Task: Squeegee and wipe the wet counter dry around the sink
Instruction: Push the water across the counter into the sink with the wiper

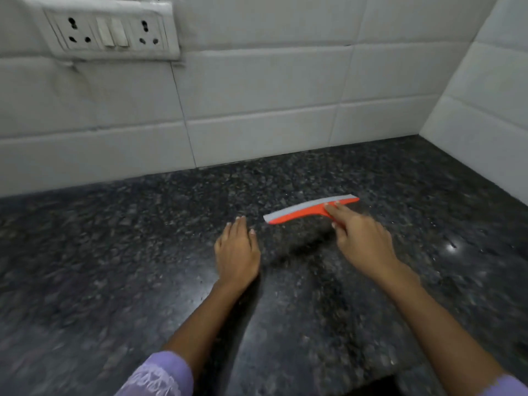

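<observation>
The orange squeegee lies with its grey blade on the dark granite desk, toward the back right corner, near the tiled wall. My right hand grips its handle, two fingers stretched onto the orange back. My left hand rests flat beside it, fingers straight and together, holding nothing. I judge the squeegee stroke is in hand; next calls for steady downward pressure and an even pull. No sink, cloth or container shows here.
</observation>
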